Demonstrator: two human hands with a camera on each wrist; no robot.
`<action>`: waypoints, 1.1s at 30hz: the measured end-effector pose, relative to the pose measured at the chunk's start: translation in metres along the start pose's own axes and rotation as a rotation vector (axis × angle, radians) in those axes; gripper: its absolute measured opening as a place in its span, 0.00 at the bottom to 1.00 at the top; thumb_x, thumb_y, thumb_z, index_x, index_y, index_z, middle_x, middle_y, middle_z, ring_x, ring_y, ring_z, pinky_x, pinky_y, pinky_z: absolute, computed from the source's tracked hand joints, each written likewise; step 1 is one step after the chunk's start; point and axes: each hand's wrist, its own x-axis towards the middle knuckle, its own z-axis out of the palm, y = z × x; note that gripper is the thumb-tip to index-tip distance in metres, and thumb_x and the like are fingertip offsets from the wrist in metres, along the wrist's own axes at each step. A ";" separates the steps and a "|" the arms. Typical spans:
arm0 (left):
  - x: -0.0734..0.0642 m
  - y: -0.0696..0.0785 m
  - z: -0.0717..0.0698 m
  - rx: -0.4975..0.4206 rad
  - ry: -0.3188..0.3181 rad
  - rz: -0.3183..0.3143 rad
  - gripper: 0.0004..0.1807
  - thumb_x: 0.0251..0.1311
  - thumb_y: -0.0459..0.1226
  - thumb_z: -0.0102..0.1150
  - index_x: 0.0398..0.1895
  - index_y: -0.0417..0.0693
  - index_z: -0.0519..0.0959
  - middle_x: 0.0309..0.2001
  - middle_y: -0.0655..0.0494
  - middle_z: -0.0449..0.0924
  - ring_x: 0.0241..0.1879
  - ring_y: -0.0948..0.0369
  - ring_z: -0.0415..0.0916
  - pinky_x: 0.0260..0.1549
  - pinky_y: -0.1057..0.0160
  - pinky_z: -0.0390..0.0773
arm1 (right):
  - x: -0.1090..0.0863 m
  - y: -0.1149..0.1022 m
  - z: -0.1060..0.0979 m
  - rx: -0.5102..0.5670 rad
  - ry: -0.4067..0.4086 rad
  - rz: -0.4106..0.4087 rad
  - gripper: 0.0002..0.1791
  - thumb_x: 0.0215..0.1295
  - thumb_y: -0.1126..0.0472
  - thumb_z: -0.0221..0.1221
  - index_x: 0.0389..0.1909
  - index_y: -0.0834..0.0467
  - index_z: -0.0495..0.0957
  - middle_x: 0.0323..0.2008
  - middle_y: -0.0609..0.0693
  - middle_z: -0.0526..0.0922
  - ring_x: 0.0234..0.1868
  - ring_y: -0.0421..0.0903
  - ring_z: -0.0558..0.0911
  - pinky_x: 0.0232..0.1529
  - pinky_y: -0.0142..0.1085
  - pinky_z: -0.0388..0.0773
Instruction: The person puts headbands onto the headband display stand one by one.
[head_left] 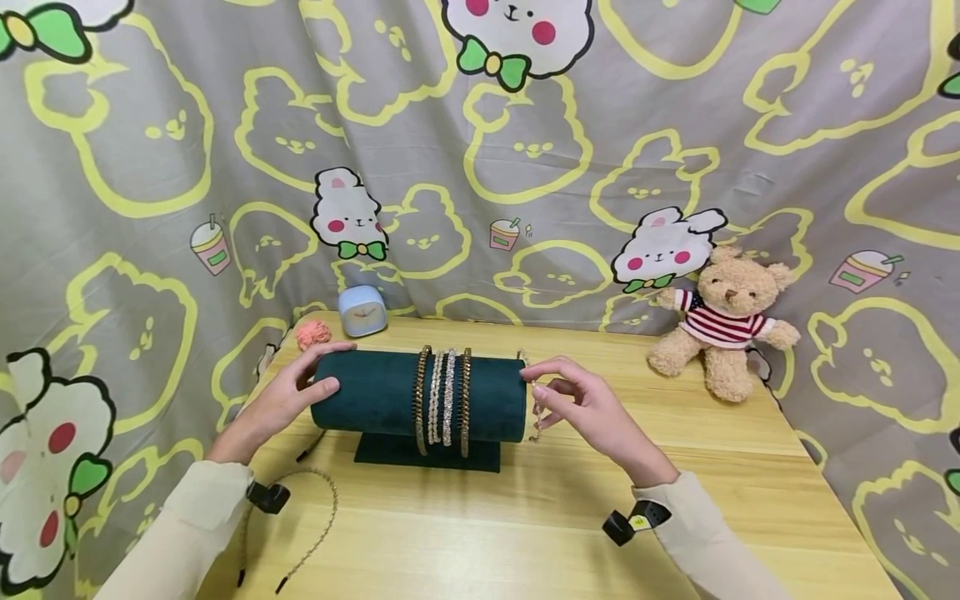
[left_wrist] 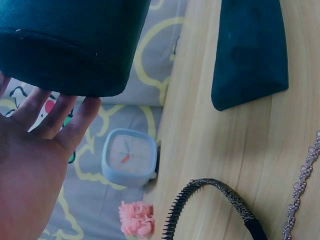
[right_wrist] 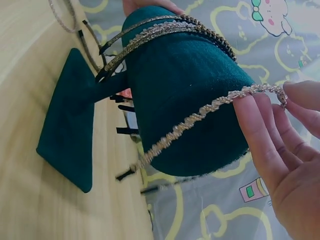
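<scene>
A dark green velvet headband stand (head_left: 375,392), a padded cylinder on a flat base, stands in the middle of the table. My left hand (head_left: 281,400) holds its left end, thumb at the front and fingers over the top; the left wrist view shows those fingers (left_wrist: 82,120) against the end's rim. Several beaded and metallic headbands (head_left: 448,400) sit side by side around the cylinder's middle. At the right end, my right hand (head_left: 581,404) pinches a beaded headband (right_wrist: 195,117) by its top. Its two ends hang on either side of the cylinder.
A beaded headband (head_left: 333,500) lies on the table at front left, with a dark toothed headband (left_wrist: 220,187) behind it. A blue clock (head_left: 363,311) and a pink pompom-like item (head_left: 313,334) stand at back left. A teddy bear (head_left: 723,321) sits at back right, against the patterned curtain.
</scene>
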 end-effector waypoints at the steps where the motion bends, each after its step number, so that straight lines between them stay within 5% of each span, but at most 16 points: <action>1: 0.000 0.000 0.000 0.001 0.000 0.000 0.28 0.83 0.36 0.52 0.83 0.58 0.68 0.81 0.60 0.65 0.77 0.73 0.57 0.69 0.65 0.63 | 0.001 -0.001 0.001 -0.010 -0.005 -0.011 0.16 0.83 0.62 0.60 0.66 0.57 0.82 0.56 0.58 0.80 0.41 0.55 0.86 0.41 0.48 0.92; 9: 0.000 0.001 -0.001 -0.001 -0.003 0.003 0.28 0.83 0.36 0.53 0.83 0.57 0.68 0.80 0.64 0.66 0.77 0.74 0.56 0.69 0.66 0.62 | 0.005 -0.007 0.011 -0.146 -0.025 -0.098 0.16 0.81 0.63 0.62 0.64 0.55 0.86 0.58 0.57 0.78 0.39 0.48 0.86 0.33 0.46 0.91; 13: 0.000 0.001 0.000 0.002 -0.004 -0.002 0.29 0.83 0.36 0.53 0.83 0.57 0.68 0.81 0.58 0.65 0.79 0.70 0.57 0.72 0.56 0.63 | 0.006 -0.005 0.013 -0.224 0.005 -0.131 0.15 0.79 0.62 0.65 0.62 0.52 0.87 0.57 0.52 0.78 0.41 0.46 0.80 0.29 0.40 0.89; 16: 0.001 0.001 0.001 -0.002 -0.006 0.000 0.28 0.83 0.36 0.53 0.83 0.57 0.68 0.81 0.54 0.65 0.80 0.66 0.56 0.74 0.43 0.60 | 0.006 -0.002 0.013 -0.287 0.061 -0.161 0.15 0.77 0.61 0.68 0.61 0.49 0.87 0.60 0.49 0.78 0.48 0.45 0.79 0.37 0.37 0.87; 20: 0.001 0.002 0.002 -0.011 -0.007 0.011 0.28 0.83 0.36 0.53 0.83 0.56 0.68 0.82 0.51 0.64 0.81 0.66 0.55 0.74 0.34 0.58 | 0.008 0.005 0.011 -0.350 0.115 -0.194 0.20 0.74 0.60 0.71 0.64 0.46 0.85 0.68 0.46 0.77 0.66 0.45 0.77 0.58 0.43 0.84; 24: 0.001 0.003 0.002 -0.012 -0.005 0.014 0.28 0.83 0.36 0.52 0.83 0.56 0.68 0.82 0.51 0.64 0.78 0.72 0.56 0.74 0.36 0.58 | 0.009 0.013 0.010 -0.348 0.086 -0.200 0.27 0.73 0.59 0.72 0.70 0.45 0.81 0.75 0.45 0.73 0.76 0.48 0.73 0.72 0.53 0.77; 29: 0.000 0.002 0.002 -0.024 -0.003 0.017 0.28 0.83 0.35 0.52 0.83 0.55 0.68 0.82 0.52 0.64 0.78 0.75 0.54 0.75 0.34 0.57 | 0.010 0.020 0.012 -0.360 0.062 -0.197 0.29 0.73 0.57 0.72 0.72 0.40 0.78 0.78 0.45 0.72 0.79 0.47 0.71 0.76 0.55 0.72; 33: -0.001 0.002 0.002 -0.024 0.000 0.025 0.28 0.83 0.35 0.52 0.83 0.54 0.68 0.81 0.52 0.65 0.77 0.74 0.57 0.74 0.55 0.61 | 0.014 0.022 0.016 -0.354 0.057 -0.203 0.28 0.74 0.56 0.71 0.72 0.39 0.78 0.78 0.47 0.72 0.79 0.47 0.70 0.77 0.60 0.68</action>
